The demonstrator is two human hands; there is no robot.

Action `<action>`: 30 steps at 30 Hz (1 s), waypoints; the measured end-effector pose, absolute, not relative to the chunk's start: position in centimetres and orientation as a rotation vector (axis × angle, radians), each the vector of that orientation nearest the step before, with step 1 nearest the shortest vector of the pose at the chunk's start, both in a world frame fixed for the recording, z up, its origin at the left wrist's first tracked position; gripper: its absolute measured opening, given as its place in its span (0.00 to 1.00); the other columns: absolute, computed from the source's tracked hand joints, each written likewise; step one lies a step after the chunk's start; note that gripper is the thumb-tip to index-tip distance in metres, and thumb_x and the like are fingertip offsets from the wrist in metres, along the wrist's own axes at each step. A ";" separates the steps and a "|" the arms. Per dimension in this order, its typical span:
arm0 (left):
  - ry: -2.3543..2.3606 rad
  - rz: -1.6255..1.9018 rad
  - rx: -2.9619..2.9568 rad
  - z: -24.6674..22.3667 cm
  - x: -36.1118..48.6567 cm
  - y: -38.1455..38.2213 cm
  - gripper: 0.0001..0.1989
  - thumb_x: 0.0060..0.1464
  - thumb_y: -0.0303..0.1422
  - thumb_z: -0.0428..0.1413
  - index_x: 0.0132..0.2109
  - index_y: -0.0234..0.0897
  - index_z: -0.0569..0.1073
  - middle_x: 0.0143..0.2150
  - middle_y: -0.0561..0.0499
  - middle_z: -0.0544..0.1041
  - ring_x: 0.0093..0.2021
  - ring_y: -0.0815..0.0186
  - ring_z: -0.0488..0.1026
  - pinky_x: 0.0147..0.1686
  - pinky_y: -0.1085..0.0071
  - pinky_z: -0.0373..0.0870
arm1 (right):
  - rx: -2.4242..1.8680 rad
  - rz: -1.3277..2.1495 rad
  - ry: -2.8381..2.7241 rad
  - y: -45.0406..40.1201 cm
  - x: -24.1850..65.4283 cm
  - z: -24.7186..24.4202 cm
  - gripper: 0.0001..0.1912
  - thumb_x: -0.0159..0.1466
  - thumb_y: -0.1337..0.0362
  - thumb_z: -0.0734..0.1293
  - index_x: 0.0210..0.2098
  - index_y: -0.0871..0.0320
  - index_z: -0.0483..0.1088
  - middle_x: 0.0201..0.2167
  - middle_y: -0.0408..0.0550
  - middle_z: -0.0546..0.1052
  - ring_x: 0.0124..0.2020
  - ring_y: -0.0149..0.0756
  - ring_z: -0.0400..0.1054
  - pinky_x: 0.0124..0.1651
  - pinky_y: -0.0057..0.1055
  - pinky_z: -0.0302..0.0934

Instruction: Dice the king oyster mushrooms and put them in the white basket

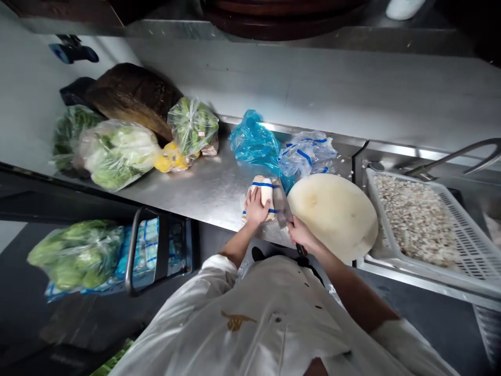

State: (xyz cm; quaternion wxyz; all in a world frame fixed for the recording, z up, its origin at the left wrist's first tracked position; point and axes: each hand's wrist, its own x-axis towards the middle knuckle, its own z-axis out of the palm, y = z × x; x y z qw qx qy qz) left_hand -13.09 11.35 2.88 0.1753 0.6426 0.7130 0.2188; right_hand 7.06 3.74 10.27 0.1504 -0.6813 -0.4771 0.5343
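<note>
On the steel counter [195, 196] lies a clear bag with blue stripes [263, 185], holding pale contents. My left hand [256, 209] rests flat on this bag with its fingers spread. My right hand [302, 233] is wrapped round the dark handle of a knife [285, 209], whose broad blade stands beside the right side of the bag. Just right of the knife is a round pale cutting board [332, 214]. Behind the bag sit a crumpled blue plastic bag [254, 141] and a crumpled clear bag with blue stripes [307, 154].
Bagged greens [121, 151], a yellow bundle [171, 157] and a dark wooden block [133, 96] stand at the left. At the right, a white basket [475, 245] of chopped pieces sits by a faucet [422, 171]. A cart [135, 250] holds more bags below the counter.
</note>
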 end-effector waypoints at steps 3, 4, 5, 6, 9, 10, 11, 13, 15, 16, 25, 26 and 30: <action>1.973 0.675 1.812 2.8 -13.6 11.7 0.35 0.70 0.50 0.50 0.78 0.47 0.56 0.80 0.50 0.55 0.80 0.49 0.43 0.76 0.47 0.51 | -1.974 1.758 -1.324 -1.9 10.3 11.6 0.11 0.71 0.52 0.63 0.46 0.52 0.65 0.19 0.32 0.63 0.15 0.27 0.57 0.20 0.23 0.50; 1.953 0.693 1.814 2.7 -13.8 11.8 0.35 0.70 0.50 0.50 0.78 0.47 0.57 0.79 0.50 0.55 0.80 0.49 0.44 0.76 0.46 0.51 | -1.998 1.849 -1.284 -3.8 11.6 12.1 0.11 0.70 0.52 0.64 0.45 0.51 0.64 0.19 0.31 0.62 0.15 0.27 0.56 0.20 0.23 0.49; 1.932 0.706 1.816 2.7 -14.0 11.9 0.34 0.70 0.50 0.50 0.77 0.47 0.58 0.79 0.50 0.56 0.80 0.49 0.44 0.76 0.46 0.51 | -1.997 1.949 -1.233 -5.3 13.0 12.8 0.12 0.69 0.51 0.65 0.43 0.51 0.63 0.20 0.31 0.63 0.15 0.26 0.55 0.19 0.24 0.49; 1.912 0.711 1.815 2.7 -14.1 12.1 0.34 0.70 0.49 0.50 0.77 0.47 0.58 0.79 0.49 0.56 0.80 0.49 0.44 0.76 0.46 0.50 | -1.978 2.010 -1.183 -6.5 14.2 13.5 0.13 0.68 0.50 0.65 0.41 0.51 0.62 0.21 0.32 0.63 0.15 0.25 0.53 0.19 0.24 0.49; 1.900 0.659 1.791 3.0 -13.7 13.0 0.34 0.69 0.48 0.52 0.77 0.46 0.58 0.78 0.45 0.57 0.79 0.45 0.46 0.75 0.42 0.51 | -1.921 1.939 -1.075 -7.7 17.0 15.1 0.17 0.68 0.45 0.64 0.37 0.51 0.59 0.23 0.32 0.62 0.16 0.25 0.51 0.20 0.24 0.49; 1.919 0.621 1.782 3.2 -13.2 13.4 0.36 0.68 0.47 0.53 0.78 0.45 0.57 0.78 0.42 0.57 0.79 0.42 0.46 0.74 0.39 0.50 | -1.929 1.823 -1.081 -7.5 17.6 15.3 0.18 0.69 0.43 0.63 0.37 0.50 0.59 0.23 0.33 0.62 0.16 0.26 0.52 0.20 0.25 0.50; 1.945 0.572 1.780 3.5 -12.4 13.8 0.39 0.66 0.47 0.55 0.78 0.42 0.55 0.78 0.38 0.57 0.79 0.38 0.45 0.73 0.34 0.49 | -1.962 1.672 -1.119 -7.0 18.0 15.3 0.18 0.70 0.43 0.61 0.38 0.51 0.59 0.23 0.34 0.63 0.17 0.27 0.53 0.21 0.25 0.50; 1.998 0.455 1.815 4.0 -10.4 14.5 0.46 0.62 0.45 0.59 0.79 0.37 0.50 0.78 0.30 0.54 0.78 0.28 0.41 0.68 0.24 0.44 | -2.084 1.293 -1.291 -5.6 18.9 14.6 0.15 0.72 0.47 0.60 0.41 0.52 0.63 0.25 0.37 0.67 0.20 0.30 0.59 0.24 0.27 0.52; 2.049 0.347 1.878 4.2 -8.4 15.0 0.50 0.60 0.42 0.61 0.80 0.35 0.47 0.78 0.24 0.50 0.77 0.21 0.34 0.64 0.17 0.40 | -2.241 0.944 -1.500 -4.0 19.8 13.2 0.12 0.73 0.55 0.61 0.48 0.56 0.67 0.27 0.44 0.72 0.24 0.35 0.65 0.28 0.28 0.53; 2.074 0.307 1.906 4.2 -7.6 15.2 0.49 0.60 0.41 0.60 0.80 0.35 0.46 0.77 0.23 0.49 0.77 0.20 0.32 0.62 0.16 0.39 | -2.317 0.836 -1.585 -3.3 20.3 12.3 0.12 0.73 0.59 0.61 0.51 0.58 0.68 0.28 0.47 0.75 0.27 0.37 0.68 0.30 0.29 0.53; 2.257 0.109 1.810 6.5 -10.0 21.3 0.23 0.73 0.41 0.45 0.66 0.40 0.71 0.62 0.31 0.74 0.65 0.43 0.69 0.58 0.48 0.72 | -2.318 1.029 -1.793 -1.1 25.6 8.2 0.16 0.77 0.64 0.56 0.55 0.62 0.70 0.44 0.60 0.82 0.44 0.44 0.78 0.42 0.30 0.60; 2.281 0.063 1.759 7.3 -10.9 21.7 0.21 0.72 0.39 0.45 0.63 0.37 0.73 0.58 0.31 0.77 0.62 0.45 0.73 0.57 0.52 0.73 | -2.300 1.081 -1.775 -1.0 26.1 8.0 0.16 0.77 0.64 0.55 0.56 0.61 0.70 0.44 0.59 0.82 0.44 0.43 0.78 0.42 0.30 0.60; 2.395 -0.044 1.630 10.3 -13.3 20.3 0.16 0.70 0.38 0.51 0.53 0.34 0.77 0.47 0.34 0.81 0.51 0.50 0.80 0.50 0.62 0.74 | -2.225 1.231 -1.734 -0.4 27.6 7.4 0.16 0.77 0.63 0.55 0.58 0.62 0.68 0.42 0.59 0.82 0.41 0.43 0.78 0.39 0.31 0.60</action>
